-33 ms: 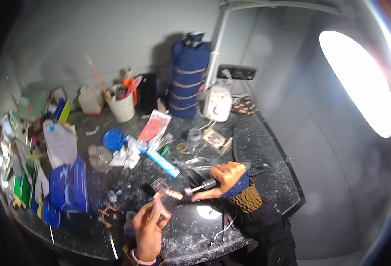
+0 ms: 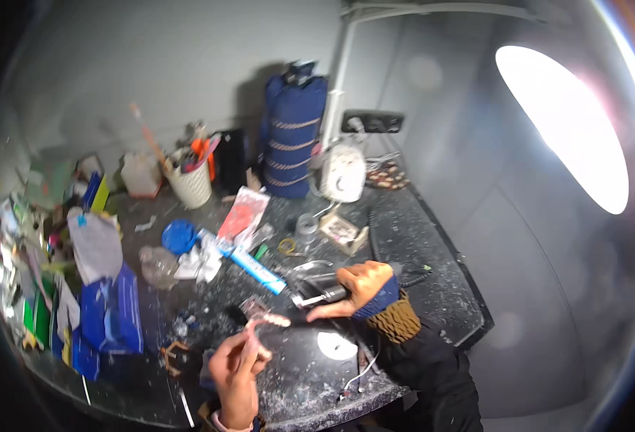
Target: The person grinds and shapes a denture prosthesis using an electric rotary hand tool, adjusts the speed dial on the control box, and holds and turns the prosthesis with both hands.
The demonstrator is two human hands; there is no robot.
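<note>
In my left hand [image 2: 236,374], at the lower middle, a pink denture with white teeth [image 2: 275,320] is pinched between thumb and fingers. Its toothed end points right. My right hand [image 2: 360,285] grips a dark rotary handpiece [image 2: 334,294], fingers wrapped over it and thumb stretched out below. The metal tip of the handpiece points left, just beyond the denture's toothed end, with a small gap between them. A small clear piece [image 2: 255,307] lies behind the denture. Dust covers the dark worktop [image 2: 296,389] under both hands.
A blue and white tube-shaped pack [image 2: 258,272], crumpled tissue [image 2: 200,261] and a blue lid [image 2: 179,236] lie beyond my hands. Farther back stand a cup of tools [image 2: 191,189], a blue bag [image 2: 288,144] and a white control box [image 2: 346,176]. Blue boxes [image 2: 112,309] crowd the left.
The handpiece tip has shifted slightly away from me and now sits a little beyond the denture's end. My left hand has dipped slightly, still holding the denture. The whole view has shifted a little.
</note>
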